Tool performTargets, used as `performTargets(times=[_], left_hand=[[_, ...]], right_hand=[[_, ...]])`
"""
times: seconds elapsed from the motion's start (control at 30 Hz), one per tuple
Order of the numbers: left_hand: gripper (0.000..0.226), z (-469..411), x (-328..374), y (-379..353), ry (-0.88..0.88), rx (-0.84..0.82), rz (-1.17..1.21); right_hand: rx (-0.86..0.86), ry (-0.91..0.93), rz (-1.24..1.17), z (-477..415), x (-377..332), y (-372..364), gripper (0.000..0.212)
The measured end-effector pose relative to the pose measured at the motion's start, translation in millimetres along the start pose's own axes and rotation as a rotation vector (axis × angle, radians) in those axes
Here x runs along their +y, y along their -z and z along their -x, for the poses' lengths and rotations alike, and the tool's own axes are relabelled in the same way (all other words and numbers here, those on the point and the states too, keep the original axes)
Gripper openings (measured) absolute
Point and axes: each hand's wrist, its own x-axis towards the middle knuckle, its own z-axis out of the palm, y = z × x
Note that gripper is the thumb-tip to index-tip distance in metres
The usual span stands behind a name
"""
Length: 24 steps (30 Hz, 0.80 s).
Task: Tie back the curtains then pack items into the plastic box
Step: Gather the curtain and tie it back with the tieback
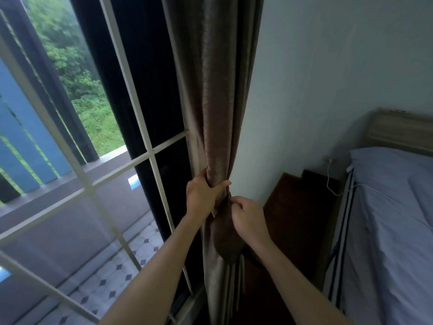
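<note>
A brown curtain hangs gathered into a narrow bunch between the window and the wall. My left hand is clenched around the bunch at waist height, thumb across its front. Just below it a darker brown tie-back band wraps the curtain and hangs down in a loop. My right hand pinches the upper end of that band against the curtain's right side. No plastic box is in view.
A white-framed window with a balcony and greenery beyond fills the left. The pale wall is on the right. A bed with a blue sheet and a dark wooden bedside table stand at the lower right.
</note>
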Motion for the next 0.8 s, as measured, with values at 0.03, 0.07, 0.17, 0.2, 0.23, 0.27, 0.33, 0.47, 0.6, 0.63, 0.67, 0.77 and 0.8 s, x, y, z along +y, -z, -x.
performTargets(times=[0.03,0.07,0.17,0.2,0.23,0.27,0.33,0.47,0.6,0.63,0.67,0.77,0.8], left_hand=[[0.064,-2,-2,1,0.004,-0.013,0.001],[0.064,-3,-2,2,0.009,-0.025,0.003],[0.066,-6,-4,6,0.029,-0.048,0.024],[0.067,-7,-5,7,0.033,-0.061,0.027],[0.067,-8,-5,9,0.035,-0.079,0.027],[0.066,-9,-5,10,0.036,-0.099,0.027],[0.061,-9,-4,11,0.032,-0.148,0.044],[0.057,-9,-1,12,0.027,-0.208,0.054],[0.056,-10,-2,15,0.029,-0.225,0.058],[0.055,-10,-3,16,0.028,-0.225,0.059],[0.054,-9,-4,16,0.026,-0.222,0.061],[0.052,-9,-6,19,0.025,-0.222,0.07],[0.051,-9,-7,19,0.018,-0.226,0.071]], right_hand=[[0.003,-0.031,-0.075,0,3,-3,0.032],[-0.006,-0.072,-0.159,0,6,-5,0.033],[-0.034,-0.156,-0.317,-3,14,-9,0.026],[-0.027,-0.151,-0.322,-5,17,-10,0.021],[-0.017,-0.139,-0.326,-7,20,-11,0.016],[-0.005,-0.126,-0.318,-9,21,-12,0.012],[0.013,-0.116,-0.287,-13,24,-12,0.015],[-0.05,-0.119,-0.278,-24,25,-7,0.058],[-0.186,-0.018,-0.276,-31,23,-7,0.061],[-0.2,0.004,-0.276,-32,21,-7,0.05],[-0.214,0.018,-0.271,-33,19,-7,0.044],[-0.22,0.029,-0.249,-36,19,-9,0.033],[-0.212,0.028,-0.226,-37,20,-11,0.03]])
